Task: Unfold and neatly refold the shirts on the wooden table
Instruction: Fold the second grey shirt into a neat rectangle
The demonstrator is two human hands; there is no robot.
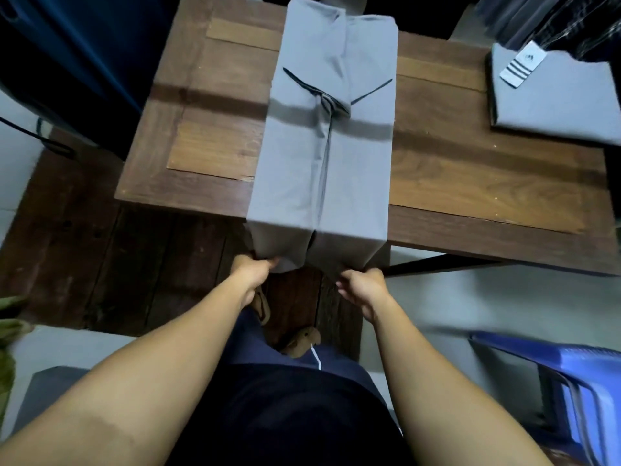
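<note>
I'm reading nothing on the striped tag (522, 63) beyond my right fingers (346, 280); they and my left fingers (270, 263) are pinching the hem of the grey shirt (322, 163), arms outstretched.

On my feed a wooden table (470, 169) fills the middle, with a shadow band across its top. Dark floorboards (84, 257) lie below its near left side, and to the right the floor (504, 297) is pale and smooth. A blue plastic chair (578, 381), blurred, sits at lower right. A dark blue panel (67, 62) fills the upper left. Green cloth (6, 348) shows at the left edge, near a grey pad (43, 391).
</note>
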